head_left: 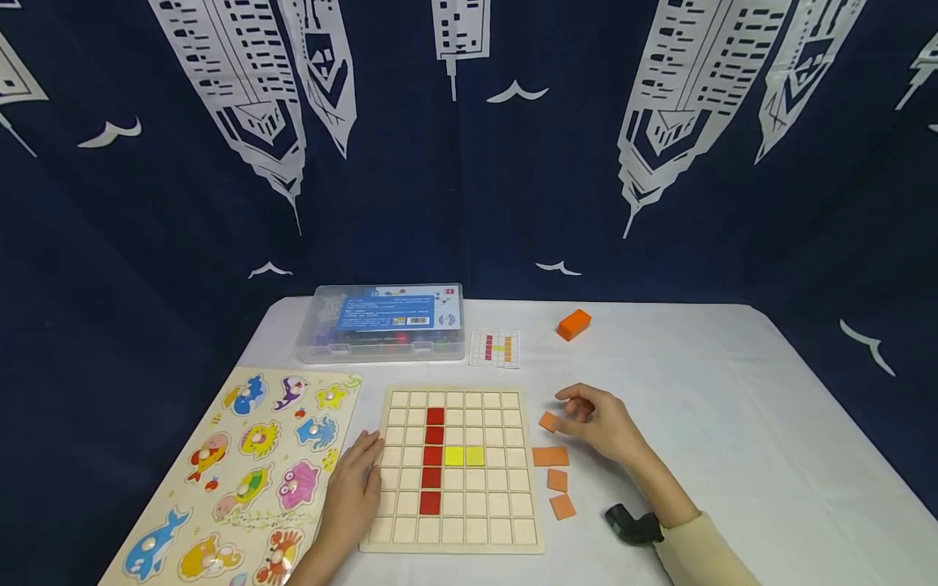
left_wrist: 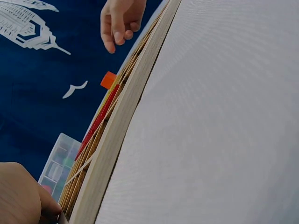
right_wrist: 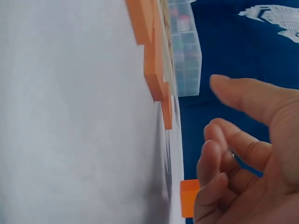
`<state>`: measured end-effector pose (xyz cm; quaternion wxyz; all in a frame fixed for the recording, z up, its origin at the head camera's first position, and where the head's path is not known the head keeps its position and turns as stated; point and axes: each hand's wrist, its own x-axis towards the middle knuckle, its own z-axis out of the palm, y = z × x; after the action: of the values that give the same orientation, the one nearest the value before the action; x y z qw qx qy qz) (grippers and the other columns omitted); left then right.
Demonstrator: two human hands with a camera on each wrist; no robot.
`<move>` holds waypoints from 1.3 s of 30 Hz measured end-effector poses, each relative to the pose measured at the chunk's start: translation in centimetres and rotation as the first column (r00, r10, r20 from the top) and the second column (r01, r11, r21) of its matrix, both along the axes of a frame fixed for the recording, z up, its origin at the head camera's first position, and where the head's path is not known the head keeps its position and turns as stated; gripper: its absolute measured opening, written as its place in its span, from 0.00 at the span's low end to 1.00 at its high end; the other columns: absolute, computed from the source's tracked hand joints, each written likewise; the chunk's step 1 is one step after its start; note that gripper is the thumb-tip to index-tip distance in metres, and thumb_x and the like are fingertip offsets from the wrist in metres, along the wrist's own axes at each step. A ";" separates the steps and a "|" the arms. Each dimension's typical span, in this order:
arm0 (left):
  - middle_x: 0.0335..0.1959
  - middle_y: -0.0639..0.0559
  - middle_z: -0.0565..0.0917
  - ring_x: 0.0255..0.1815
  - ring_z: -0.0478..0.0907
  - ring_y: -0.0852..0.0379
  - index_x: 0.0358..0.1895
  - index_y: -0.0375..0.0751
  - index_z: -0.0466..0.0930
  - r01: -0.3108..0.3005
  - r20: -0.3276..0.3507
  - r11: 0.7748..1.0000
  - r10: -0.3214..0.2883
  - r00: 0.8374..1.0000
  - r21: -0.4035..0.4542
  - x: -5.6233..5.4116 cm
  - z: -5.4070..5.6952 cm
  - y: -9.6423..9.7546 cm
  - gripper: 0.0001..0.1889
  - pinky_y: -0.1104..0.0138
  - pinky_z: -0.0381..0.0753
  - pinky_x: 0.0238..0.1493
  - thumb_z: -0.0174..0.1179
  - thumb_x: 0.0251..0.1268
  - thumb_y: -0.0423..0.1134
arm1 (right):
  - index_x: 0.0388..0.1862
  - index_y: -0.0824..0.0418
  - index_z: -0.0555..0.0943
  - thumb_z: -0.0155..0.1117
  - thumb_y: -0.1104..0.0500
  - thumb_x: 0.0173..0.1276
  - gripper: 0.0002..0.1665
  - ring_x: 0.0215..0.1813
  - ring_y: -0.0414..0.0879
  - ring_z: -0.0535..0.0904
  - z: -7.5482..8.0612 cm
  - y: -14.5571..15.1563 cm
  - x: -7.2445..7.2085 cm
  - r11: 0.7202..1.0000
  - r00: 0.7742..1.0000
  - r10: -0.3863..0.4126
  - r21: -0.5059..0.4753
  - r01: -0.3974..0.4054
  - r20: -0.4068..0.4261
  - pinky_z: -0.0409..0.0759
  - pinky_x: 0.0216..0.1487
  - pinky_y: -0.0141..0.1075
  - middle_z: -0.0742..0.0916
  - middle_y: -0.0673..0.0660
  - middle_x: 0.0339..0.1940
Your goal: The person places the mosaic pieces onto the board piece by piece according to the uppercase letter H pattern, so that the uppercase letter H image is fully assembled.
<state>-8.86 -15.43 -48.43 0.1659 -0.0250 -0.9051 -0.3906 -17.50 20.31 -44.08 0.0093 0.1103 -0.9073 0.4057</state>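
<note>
Head view: right hand (head_left: 599, 423) hovers, thumb and fingers apart, an orange tile (head_left: 546, 422) right by its thumb; more tiles (head_left: 557, 480) nearer the sleeve (head_left: 699, 552), gridded board (head_left: 476, 507) leftward, orange block (head_left: 574, 325) beyond. Forearm (head_left: 663, 482) slants in; left hand (head_left: 350, 490) rests, fingers extended, against the board's edge.

Grid board (head_left: 484, 506) btwn puzzle board (head_left: 288, 443) (L) & loose tiles (head_left: 558, 480) (R), box (head_left: 388, 317) & card (head_left: 494, 350) behind.

Orange tiles (right_wrist: 154, 70) sit on a white table (right_wrist: 70, 116) beyond a right hand (right_wrist: 261, 156), its thumb and fingers apart. A clear plastic box (right_wrist: 190, 70) lies past the thumb; an orange block (right_wrist: 188, 199) peeks from behind the fingers.
</note>
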 end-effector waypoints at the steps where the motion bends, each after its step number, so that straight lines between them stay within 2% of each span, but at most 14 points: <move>1: 0.63 0.37 0.78 0.69 0.68 0.36 0.56 0.25 0.78 0.000 0.000 1.000 0.000 1.000 0.001 0.0 0.0 0.0 0.20 0.43 0.64 0.70 0.56 0.59 0.20 | 0.46 0.63 0.82 0.76 0.62 0.53 0.21 0.30 0.41 0.71 -0.2 0.1 -0.1 1.000 1.000 -0.001 0.002 0.001 -0.001 0.69 0.28 0.28 0.81 0.53 0.31; 13: 0.64 0.37 0.77 0.70 0.67 0.36 0.57 0.25 0.77 0.004 0.021 1.000 -0.004 1.000 0.006 0.1 0.0 0.0 0.20 0.43 0.63 0.71 0.56 0.60 0.21 | 0.44 0.62 0.82 0.76 0.62 0.53 0.19 0.28 0.40 0.70 -2.3 0.3 -0.5 1.000 1.000 -0.013 0.025 0.012 0.020 0.69 0.28 0.28 0.81 0.52 0.30; 30: 0.63 0.37 0.77 0.69 0.68 0.36 0.57 0.25 0.78 0.005 0.003 1.000 -0.005 1.000 0.002 0.0 0.0 0.0 0.20 0.42 0.64 0.70 0.56 0.59 0.20 | 0.40 0.58 0.84 0.76 0.58 0.51 0.17 0.26 0.38 0.68 -2.8 0.0 -0.4 0.993 0.999 -0.046 0.109 0.046 -0.002 0.65 0.27 0.28 0.81 0.48 0.28; 39: 0.63 0.37 0.77 0.70 0.68 0.36 0.57 0.25 0.78 0.003 0.022 1.000 -0.003 1.000 0.002 0.0 0.1 0.1 0.20 0.42 0.64 0.70 0.56 0.60 0.20 | 0.40 0.57 0.84 0.77 0.58 0.51 0.16 0.26 0.39 0.68 -2.9 0.0 -0.4 0.990 0.998 -0.060 0.126 0.060 -0.010 0.64 0.27 0.28 0.80 0.47 0.28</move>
<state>-8.87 -15.36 -48.33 0.1556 -0.0219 -0.9065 -0.3920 -17.93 20.28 -46.98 0.0171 0.0844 -0.9340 0.3466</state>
